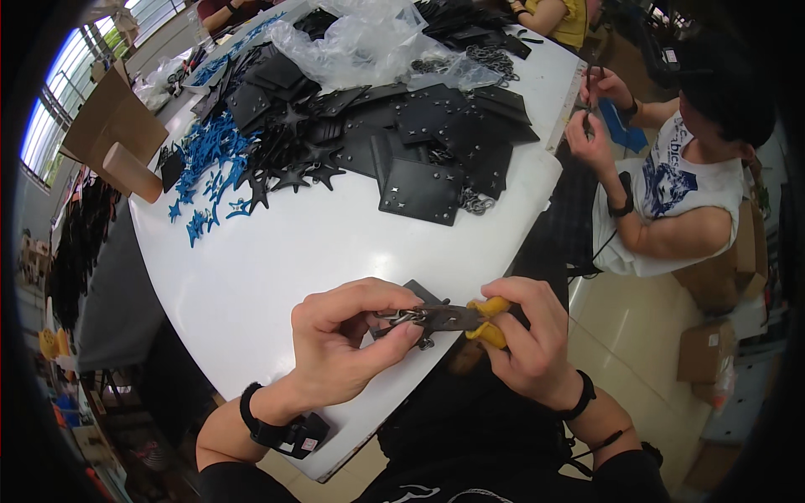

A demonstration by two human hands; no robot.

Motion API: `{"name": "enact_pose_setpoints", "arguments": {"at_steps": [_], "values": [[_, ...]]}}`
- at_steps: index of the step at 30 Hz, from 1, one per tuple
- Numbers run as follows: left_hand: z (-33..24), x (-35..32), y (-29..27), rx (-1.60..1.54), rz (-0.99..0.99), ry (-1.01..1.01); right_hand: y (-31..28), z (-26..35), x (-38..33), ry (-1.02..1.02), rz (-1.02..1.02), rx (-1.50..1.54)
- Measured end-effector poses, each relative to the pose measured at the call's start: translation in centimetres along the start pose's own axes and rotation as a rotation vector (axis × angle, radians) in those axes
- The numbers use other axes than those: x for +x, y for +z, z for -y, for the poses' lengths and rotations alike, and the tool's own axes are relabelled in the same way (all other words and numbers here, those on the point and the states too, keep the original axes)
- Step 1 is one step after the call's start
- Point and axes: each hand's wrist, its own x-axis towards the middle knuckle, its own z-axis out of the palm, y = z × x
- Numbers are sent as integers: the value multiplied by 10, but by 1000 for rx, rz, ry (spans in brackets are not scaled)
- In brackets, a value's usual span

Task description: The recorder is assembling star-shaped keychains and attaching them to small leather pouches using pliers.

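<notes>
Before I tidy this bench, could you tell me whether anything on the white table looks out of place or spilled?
Nothing looks damaged. The black star-studded panels lie in a loose, overlapping heap, and the blue star pieces are scattered toward the table's left edge rather than stacked. The right hand holds yellow-handled pliers against a small piece in the left hand.

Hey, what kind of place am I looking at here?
Probably a small craft or accessory assembly workshop. A white table holds piles of black studded panels and blue star cutouts, and the right hand works yellow-handled pliers on a small piece.
</notes>
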Motion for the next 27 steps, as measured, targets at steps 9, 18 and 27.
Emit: {"name": "enact_pose_setpoints", "arguments": {"at_steps": [9,18,27], "values": [[-1,-2,5,-50,-16,17,7,-10,-6,27,-11,193],[-4,-5,5,216,-11,291,13,-13,16,12,150,174],[-18,-5,5,315,56,271,18,-22,15,13,150,271]]}}
